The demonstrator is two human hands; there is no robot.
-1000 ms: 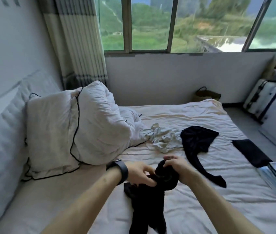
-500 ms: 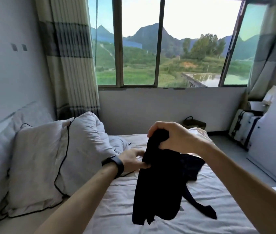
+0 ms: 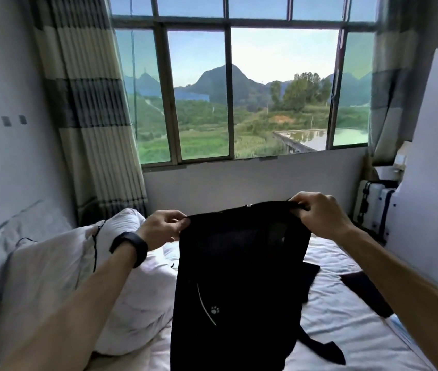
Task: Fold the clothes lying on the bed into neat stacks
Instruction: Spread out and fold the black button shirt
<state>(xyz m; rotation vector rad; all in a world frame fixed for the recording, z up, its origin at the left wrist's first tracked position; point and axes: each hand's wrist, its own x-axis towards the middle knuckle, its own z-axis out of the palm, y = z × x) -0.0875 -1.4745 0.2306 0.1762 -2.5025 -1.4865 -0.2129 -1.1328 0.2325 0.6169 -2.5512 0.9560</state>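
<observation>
Black garment (hanging above the bed), top edge pinched between left hand and right hand

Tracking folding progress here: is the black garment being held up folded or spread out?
Spread out. The left hand and right hand pinch the black garment at its top corners; it hangs open.

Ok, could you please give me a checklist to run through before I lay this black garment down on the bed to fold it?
1. Left hand pinches the top edge of the black garment: ok.
2. Right hand pinches the opposite top corner: ok.
3. Top edge stretched between both hands: ok.
4. Lower hem hanging free: cannot tell, it runs out of frame.
5. Sheet below free of other clothes: not ok, another dark garment lies behind the held one.
</observation>
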